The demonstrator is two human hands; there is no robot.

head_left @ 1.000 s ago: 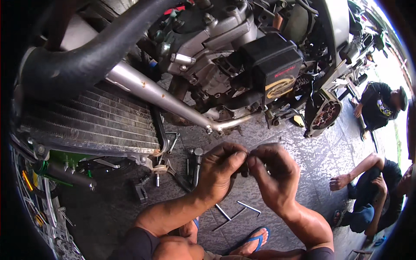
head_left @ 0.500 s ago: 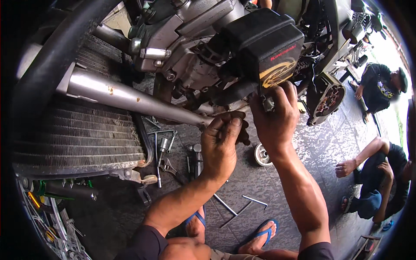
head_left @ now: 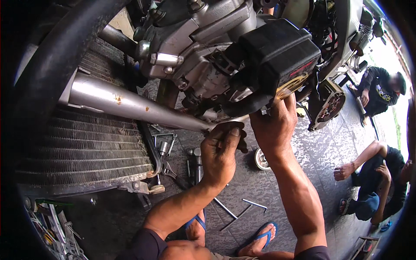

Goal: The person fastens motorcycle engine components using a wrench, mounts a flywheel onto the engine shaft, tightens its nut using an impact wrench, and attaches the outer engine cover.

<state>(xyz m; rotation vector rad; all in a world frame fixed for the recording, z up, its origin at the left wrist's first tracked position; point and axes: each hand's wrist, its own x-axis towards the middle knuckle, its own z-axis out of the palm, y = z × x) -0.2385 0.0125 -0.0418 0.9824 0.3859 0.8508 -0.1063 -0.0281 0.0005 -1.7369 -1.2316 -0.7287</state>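
Note:
My left hand (head_left: 222, 151) is closed in a pinch just below the end of a silver frame tube (head_left: 130, 102). A dark, thin-edged piece shows at its fingertips, too shaded to name. My right hand (head_left: 275, 132) reaches up under a black plastic box (head_left: 277, 52) with a yellow and red decal, and its fingertips are hidden behind the box's lower edge. A black hose (head_left: 247, 105) curves between the box and the grey motorcycle engine (head_left: 203, 47), close above both hands.
A finned radiator (head_left: 82, 147) fills the left side. On the floor lie a T-handle wrench (head_left: 236, 216), an adjustable wrench (head_left: 169, 170) and a round metal part (head_left: 261, 159). An open round housing (head_left: 329, 106) hangs at right. Two people (head_left: 377, 93) sit farther right.
The engine, box and tube now appear farther right and slightly lower in view. My right fingers, earlier bent around a small metal piece, have slipped up behind the box. My left hand stays pinched.

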